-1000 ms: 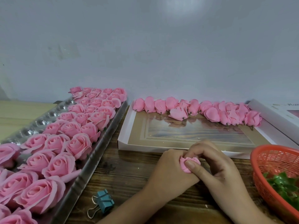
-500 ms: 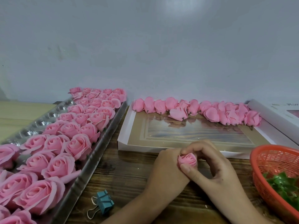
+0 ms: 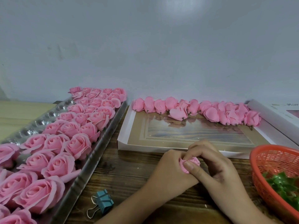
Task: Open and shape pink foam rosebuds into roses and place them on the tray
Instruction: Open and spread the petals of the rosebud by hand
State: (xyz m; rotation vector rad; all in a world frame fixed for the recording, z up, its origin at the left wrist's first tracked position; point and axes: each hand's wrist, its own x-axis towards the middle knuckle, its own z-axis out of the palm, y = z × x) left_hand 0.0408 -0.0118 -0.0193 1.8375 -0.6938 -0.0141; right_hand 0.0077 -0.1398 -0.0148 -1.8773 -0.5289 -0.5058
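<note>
Head view: Above the wooden table [image 3: 129,175], the left hand [image 3: 171,172] and the right hand [image 3: 216,168] meet, fingers curled around one pink foam rosebud [image 3: 196,160], the right thumb pressing its petals. To the left, a silver tray [image 3: 90,160] carries rows of opened pink roses [image 3: 53,165]. Beyond the hands, a shallow white box [image 3: 124,144] holds a line of closed rosebuds [image 3: 210,113] along its far edge. At right, a red mesh basket [image 3: 275,159] contains green leaves [image 3: 281,186]. A teal binder clip [image 3: 103,201] lies beside the tray. Print on a second white box [image 3: 275,115] at far right is too blurred to read.
</note>
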